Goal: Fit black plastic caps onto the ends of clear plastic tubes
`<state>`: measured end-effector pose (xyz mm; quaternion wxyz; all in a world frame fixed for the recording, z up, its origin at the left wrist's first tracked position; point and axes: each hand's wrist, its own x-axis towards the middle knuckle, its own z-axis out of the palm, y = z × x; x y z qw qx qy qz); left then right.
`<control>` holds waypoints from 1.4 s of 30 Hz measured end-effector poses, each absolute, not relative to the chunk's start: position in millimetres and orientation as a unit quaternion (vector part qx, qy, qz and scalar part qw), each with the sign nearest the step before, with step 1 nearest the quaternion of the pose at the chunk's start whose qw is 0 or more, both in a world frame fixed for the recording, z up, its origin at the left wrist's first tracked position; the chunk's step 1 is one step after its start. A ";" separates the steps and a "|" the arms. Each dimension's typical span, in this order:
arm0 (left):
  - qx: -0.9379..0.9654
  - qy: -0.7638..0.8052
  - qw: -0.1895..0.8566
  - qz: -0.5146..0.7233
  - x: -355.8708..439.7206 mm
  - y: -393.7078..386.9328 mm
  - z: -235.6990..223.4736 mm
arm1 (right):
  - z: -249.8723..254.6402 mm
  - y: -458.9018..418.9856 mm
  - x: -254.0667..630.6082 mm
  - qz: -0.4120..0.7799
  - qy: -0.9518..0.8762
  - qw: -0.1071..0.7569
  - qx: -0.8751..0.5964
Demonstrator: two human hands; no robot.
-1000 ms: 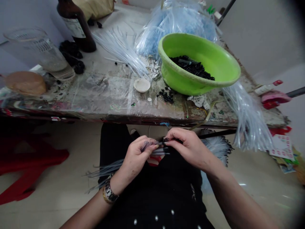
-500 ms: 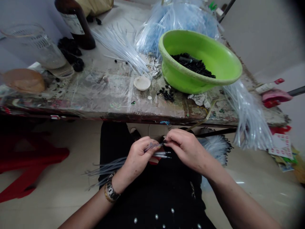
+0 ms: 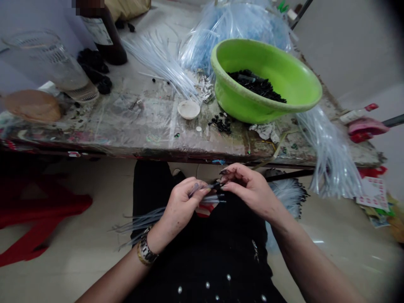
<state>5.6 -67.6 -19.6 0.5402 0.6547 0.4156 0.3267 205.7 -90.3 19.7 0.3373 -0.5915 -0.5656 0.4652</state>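
Note:
Over my lap, my left hand (image 3: 186,202) is closed round a bunch of thin clear plastic tubes (image 3: 148,219). Their loose ends trail to the left under my wrist. One tube sticks out between thumb and forefinger with a black tip (image 3: 216,185); lower tubes with dark ends lie below it. Facing that tip is my right hand (image 3: 248,185), its stained fingers and thumb parted. Whether the right thumb touches the tip I cannot tell. Something red and white (image 3: 205,209) shows beneath the tubes.
Ahead stands a worktable (image 3: 132,130) with a green basin (image 3: 268,105) of small black parts (image 3: 255,86). Around it lie bundles of clear tubes (image 3: 328,147), a white dish (image 3: 188,110), a brown bottle (image 3: 107,42) and a glass jug (image 3: 69,75). A red stool (image 3: 57,206) is at left.
My right fingers have spread from a pinch at the tube's end, and a black tip now shows there. My left hand stays nearly where it was, still holding the tubes.

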 end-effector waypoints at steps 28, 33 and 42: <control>0.658 0.410 0.551 0.308 10.4 -68.6 -15.5 | 5.4 -107.7 192.0 0.351 -0.650 0.299 -0.604; 0.640 0.417 0.572 0.300 10.9 -70.0 -19.5 | 3.3 -107.2 191.3 0.341 -0.654 0.300 -0.605; 0.507 0.432 0.698 0.264 7.4 -65.0 -25.6 | 9.3 -95.6 200.5 0.457 -0.594 0.293 -0.594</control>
